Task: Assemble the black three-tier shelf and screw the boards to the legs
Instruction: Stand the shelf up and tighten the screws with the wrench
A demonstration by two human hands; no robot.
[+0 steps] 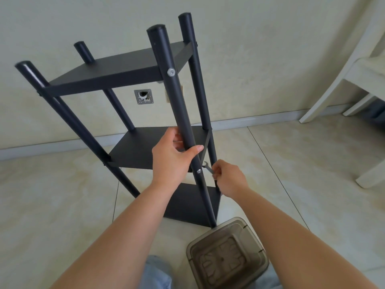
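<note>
**A:** The right hand (226, 177) was pinching the handle of a small wrench (208, 167), its open end raised toward the screw (199, 171) in the near leg (179, 105). What about the other one?

**B:** The left hand (174, 158) was wrapped round that same near leg, just above the screw, thumb across the front of the tube. It was steadying the shelf (129, 71), I'd judge. Nearest of all, by the person's knees, a clear brown plastic bin (227, 255) sat on the floor (62, 195), just beside the shelf's foot.

**A:** And the shelf itself?

**B:** It stood on the tiled floor near the wall (83, 28), three black boards between four round legs. Its long axis ran up and down, but tilted: the leg tops leaned toward the camera and the bottom board (187, 207) sat lowest, by the bin. The middle board (145, 149) lay behind the left hand, the top board highest. A second screw head (171, 72) showed where the top board met the near leg.

**A:** What could have gone wrong from there?

**B:** The wrench jaw wasn't seated on the screw yet. Turned half-on, it could have slipped and scraped the black finish. With the frame leaning and only one hand holding it, a hard push on the wrench might have swung the shelf sideways or tipped it onto the bin.

**A:** Anything further off?

**B:** A metal wall plate (143, 96) low on the wall, and a white chair (354, 80) toward the right edge.
</note>
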